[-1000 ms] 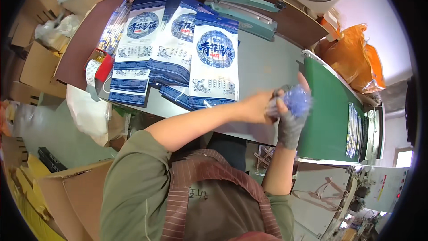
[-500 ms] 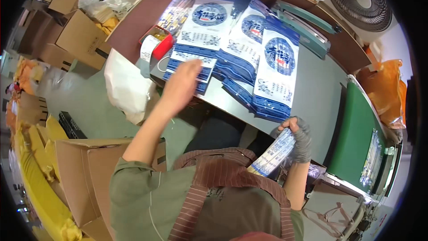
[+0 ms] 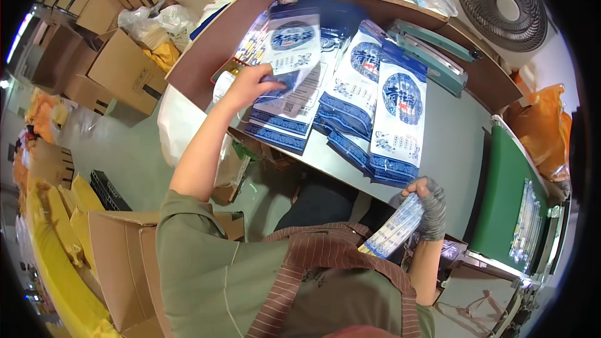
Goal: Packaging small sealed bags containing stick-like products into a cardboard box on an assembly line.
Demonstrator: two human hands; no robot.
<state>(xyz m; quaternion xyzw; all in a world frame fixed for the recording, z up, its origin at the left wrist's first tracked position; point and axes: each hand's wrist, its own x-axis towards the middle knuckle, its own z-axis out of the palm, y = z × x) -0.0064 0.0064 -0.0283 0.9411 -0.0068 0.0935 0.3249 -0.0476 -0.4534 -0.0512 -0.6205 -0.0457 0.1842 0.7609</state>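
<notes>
My left hand (image 3: 247, 89) pinches the lower end of a blue-and-white printed plastic pouch (image 3: 293, 40), which is lifted and tilted above the left pile of like pouches (image 3: 282, 130). Its fingertips are partly hidden. At the table's front edge, my right hand (image 3: 429, 209), in a grey fingerless glove, grips a bundle of slim blue-and-white wrapped packets (image 3: 394, 228) that slants down toward my apron. Just beyond it lie a right pile of pouches (image 3: 399, 116) and a middle pile (image 3: 352, 81), fanned out and overlapping.
A red box (image 3: 225, 70) and more slim packets (image 3: 253, 40) stand at the table's left. Green sealers (image 3: 432, 53) lie at the back, near a fan (image 3: 506, 6). A white bag (image 3: 181, 125) hangs left; an open carton (image 3: 125, 263) stands beside me. A green board (image 3: 501, 194) is right.
My left hand has raised a pouch off the left pile, moving up and away, and uncovered the printed back of another pouch. My right hand keeps its grip on the packets.
</notes>
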